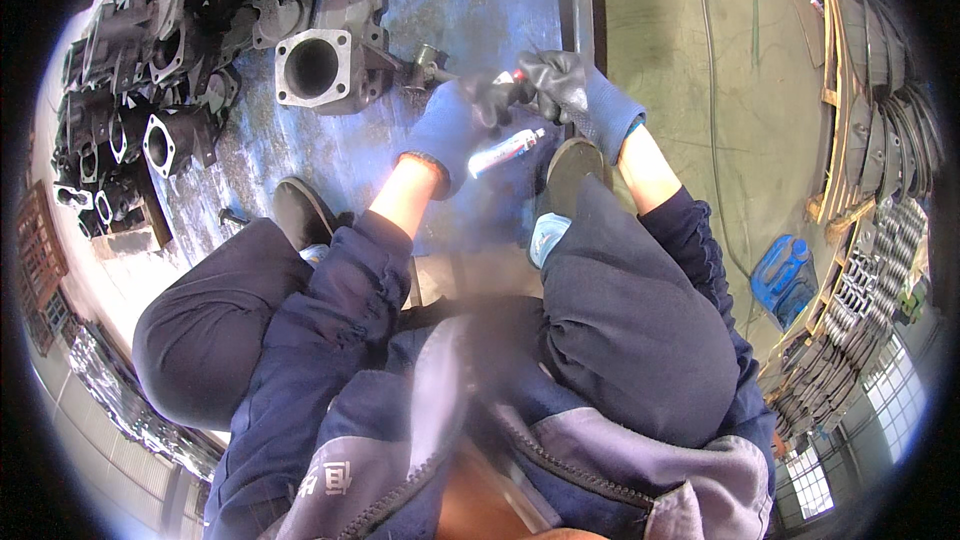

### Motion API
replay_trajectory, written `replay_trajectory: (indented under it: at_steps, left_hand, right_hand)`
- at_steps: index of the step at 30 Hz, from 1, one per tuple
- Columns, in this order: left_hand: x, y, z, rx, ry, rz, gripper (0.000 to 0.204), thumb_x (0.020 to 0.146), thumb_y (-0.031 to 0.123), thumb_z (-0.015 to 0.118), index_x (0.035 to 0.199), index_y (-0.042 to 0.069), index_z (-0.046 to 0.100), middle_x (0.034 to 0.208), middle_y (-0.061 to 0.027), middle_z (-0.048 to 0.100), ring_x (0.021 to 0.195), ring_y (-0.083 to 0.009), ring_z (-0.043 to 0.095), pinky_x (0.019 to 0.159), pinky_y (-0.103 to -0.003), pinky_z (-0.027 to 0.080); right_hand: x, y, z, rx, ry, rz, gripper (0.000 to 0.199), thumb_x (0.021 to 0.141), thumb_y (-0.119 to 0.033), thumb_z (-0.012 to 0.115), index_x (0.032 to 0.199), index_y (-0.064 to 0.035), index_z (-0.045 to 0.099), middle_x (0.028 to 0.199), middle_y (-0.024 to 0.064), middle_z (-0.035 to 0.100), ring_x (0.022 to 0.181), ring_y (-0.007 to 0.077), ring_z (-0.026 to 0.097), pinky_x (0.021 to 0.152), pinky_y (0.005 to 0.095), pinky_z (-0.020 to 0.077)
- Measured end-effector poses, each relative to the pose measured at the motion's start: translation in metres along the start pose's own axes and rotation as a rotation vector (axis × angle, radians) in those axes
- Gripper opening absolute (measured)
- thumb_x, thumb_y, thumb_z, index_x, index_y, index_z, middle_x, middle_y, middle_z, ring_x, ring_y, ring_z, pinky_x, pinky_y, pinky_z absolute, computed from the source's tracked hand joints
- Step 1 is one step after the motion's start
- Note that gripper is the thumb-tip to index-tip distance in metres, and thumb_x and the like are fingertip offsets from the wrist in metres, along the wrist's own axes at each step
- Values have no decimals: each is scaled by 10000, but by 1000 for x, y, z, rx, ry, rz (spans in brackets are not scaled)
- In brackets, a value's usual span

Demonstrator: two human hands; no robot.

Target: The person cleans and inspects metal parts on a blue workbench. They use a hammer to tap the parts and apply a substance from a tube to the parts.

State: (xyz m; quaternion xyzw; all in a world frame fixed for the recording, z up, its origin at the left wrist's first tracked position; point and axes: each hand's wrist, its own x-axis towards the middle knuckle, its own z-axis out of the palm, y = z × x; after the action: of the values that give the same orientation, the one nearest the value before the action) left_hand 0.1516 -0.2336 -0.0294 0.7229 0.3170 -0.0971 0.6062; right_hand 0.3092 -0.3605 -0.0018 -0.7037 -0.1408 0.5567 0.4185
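Observation:
My left hand (452, 125), in a blue glove with a dark palm, is closed on a small silver tube (506, 150) that points toward me. My right hand (572, 90), gloved the same way, pinches the red tip of that tube (519, 74) at the far end. Both hands hover over the blue metal floor plate (350, 155). Just beyond them lies a small grey fitting (425, 65), and behind it a large grey cast housing with a square flange and round bore (325, 65).
Several more dark cast housings (150, 70) are piled at the left and top. My knees and black shoes (303, 212) rest on the plate. A blue jerrycan (785, 275) and stacked pallets with metal parts (870, 140) stand at the right on concrete.

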Motion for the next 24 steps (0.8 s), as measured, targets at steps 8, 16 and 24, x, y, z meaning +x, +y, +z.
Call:
replay_trajectory:
  at_steps: [8, 16, 24]
  left_hand:
    - [13, -35, -4, -429, -74, -26, 254, 977, 236, 603, 1139, 54, 675, 890, -47, 676, 759, -111, 593, 685, -273, 486]
    - [-8, -14, -26, -472, -174, -228, 508, 914, 531, 633, 1074, 50, 652, 877, -4, 602, 804, -116, 550, 715, -283, 463]
    - [-1, -24, -24, -625, -178, -5, 585, 930, 517, 622, 1291, 57, 593, 1068, -28, 644, 893, -135, 630, 815, -285, 519]
  right_hand:
    - [3, -9, -3, -44, -120, -16, 154, 948, -184, 643, 1005, -41, 647, 731, -11, 593, 551, 43, 508, 448, 210, 391]
    - [52, -3, -36, -431, 119, -207, 179, 927, -227, 659, 1042, -89, 660, 933, 52, 690, 711, 168, 620, 641, 286, 498]
    - [111, -6, -28, -1049, 379, -45, 379, 942, -431, 548, 1202, -180, 662, 1149, 164, 680, 1037, 353, 658, 913, 447, 509]
